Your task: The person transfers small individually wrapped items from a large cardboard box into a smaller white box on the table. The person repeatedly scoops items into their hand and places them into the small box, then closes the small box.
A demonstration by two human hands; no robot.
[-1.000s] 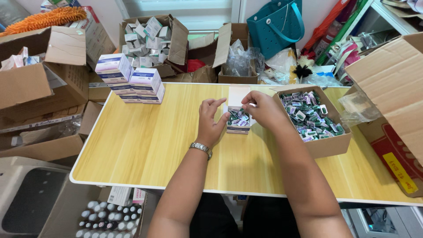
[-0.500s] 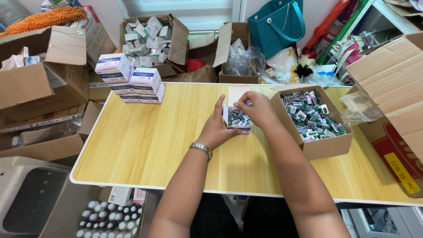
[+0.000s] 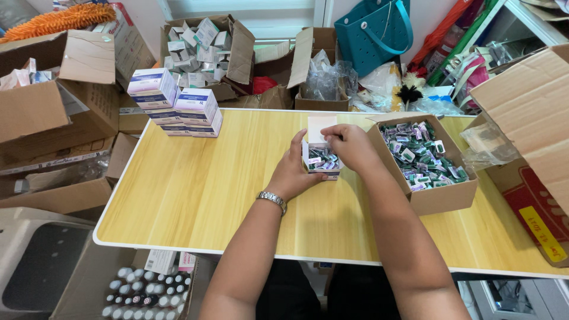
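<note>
Left hand [image 3: 294, 169]: grip clamped on the left wall of the small white carton [image 3: 320, 159], fingers flat against it. Carton: upright at table [image 3: 195, 189] centre, top flap raised at 12 o'clock, packed with small green and purple items. Right hand [image 3: 351, 145]: fingertips pinched together over the carton's open top; held item cannot be resolved. Brown box [image 3: 441, 198] of like items at 3 o'clock.

I'm seeing a smooth, pale wood-grain table [image 3: 195, 189] with a soft sheen. The small white box [image 3: 320, 155] looks like matt card, the brown carton [image 3: 441, 198] to its right rough cardboard. Shiny metal watch [image 3: 271, 200]; glossy teal plastic bag [image 3: 373, 29] far back.
</note>
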